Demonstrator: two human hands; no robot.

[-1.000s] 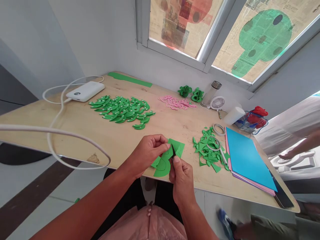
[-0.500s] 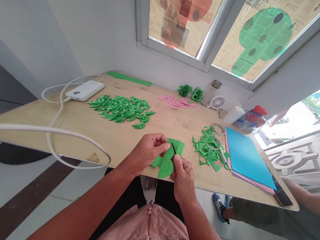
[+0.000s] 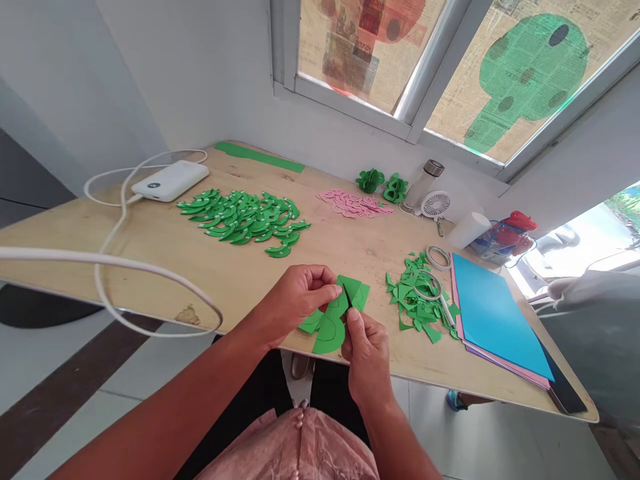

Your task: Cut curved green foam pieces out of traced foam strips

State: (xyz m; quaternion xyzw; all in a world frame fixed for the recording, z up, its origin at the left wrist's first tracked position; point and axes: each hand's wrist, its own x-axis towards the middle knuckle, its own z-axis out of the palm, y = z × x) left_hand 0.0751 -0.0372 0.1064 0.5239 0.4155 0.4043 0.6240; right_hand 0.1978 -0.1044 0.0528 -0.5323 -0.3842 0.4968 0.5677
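Note:
Just over the table's front edge, my left hand (image 3: 313, 293) pinches a sheet of green paper (image 3: 330, 333) that has curved outlines drawn on it. My right hand (image 3: 367, 350) is closed on scissors (image 3: 347, 295); their dark blades lie across the paper, and the handles are hidden in the fingers. Part of the sheet's lower edge is cut in a round curve. More green paper sits under my left hand. To the right of my hands lies a heap of green paper scraps (image 3: 420, 300), with a magnifying glass (image 3: 429, 287) on top.
Curved green paper pieces (image 3: 245, 217) and pink ones (image 3: 353, 203) lie further back. A white power bank (image 3: 170, 181) with a looping cable (image 3: 165, 267) is at left. Blue paper (image 3: 500, 320), a tape roll (image 3: 438, 258), a small fan (image 3: 435, 204) and a bottle (image 3: 425, 183) stand or lie at right.
The scissor blades have shifted slightly on the green paper, and both hands keep nearly the same place. At the right, another person has moved along beside the table.

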